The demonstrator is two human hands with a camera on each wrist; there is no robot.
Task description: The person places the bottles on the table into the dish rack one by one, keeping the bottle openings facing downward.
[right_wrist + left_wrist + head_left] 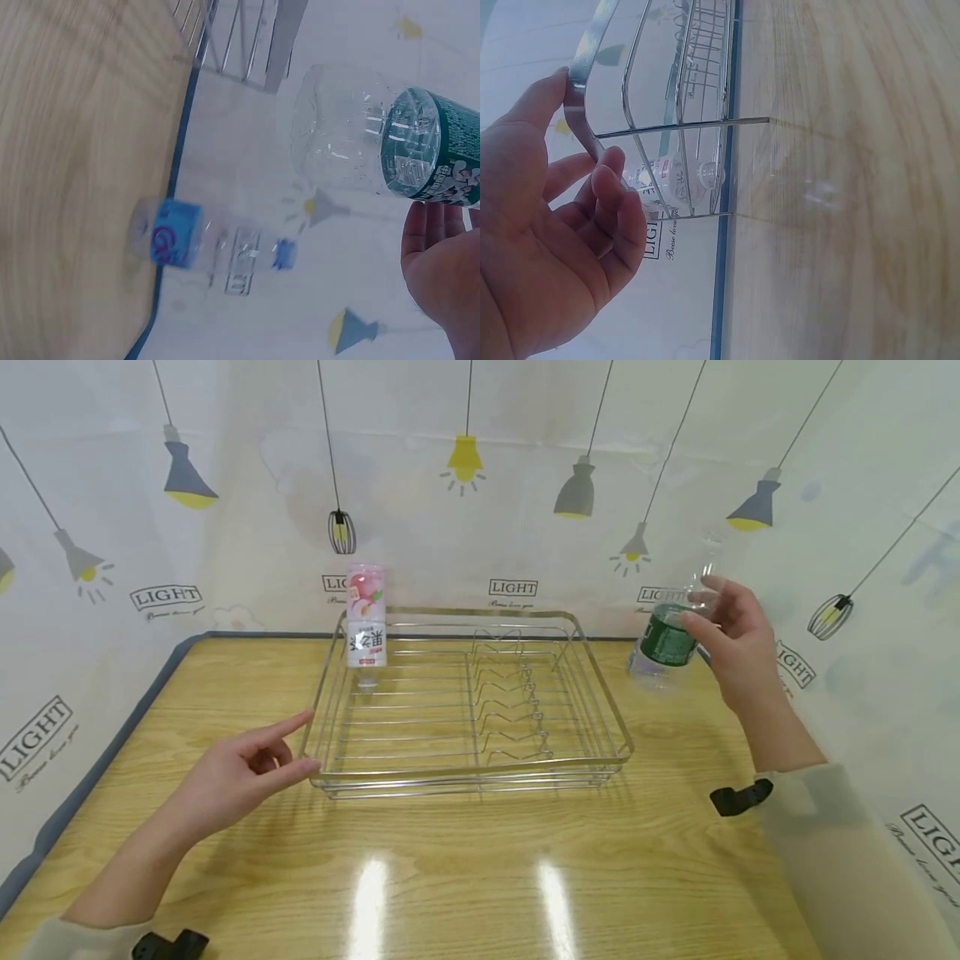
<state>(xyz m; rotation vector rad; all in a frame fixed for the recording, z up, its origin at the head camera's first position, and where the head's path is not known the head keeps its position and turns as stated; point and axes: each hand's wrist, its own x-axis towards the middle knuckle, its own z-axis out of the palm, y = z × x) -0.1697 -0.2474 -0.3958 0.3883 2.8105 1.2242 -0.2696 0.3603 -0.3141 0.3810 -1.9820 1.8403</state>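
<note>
Bottle [667, 637] with green label tilts in the right hand [738, 650], its fingers curled round it, right of wire rack [480, 767]; left hand [228, 777], loosely spread, seemingly touches the rack's left rim

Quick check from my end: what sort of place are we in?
Probably a staged tabletop booth rather than a working kitchen: a pendant-lamp-print backdrop marked LIGHT rises behind and beside a wood-grain table, on which a wire dish rack stands.

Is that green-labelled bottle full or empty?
Empty, it seems: no liquid shows through the clear plastic of the green-labelled bottle in the right hand.
</note>
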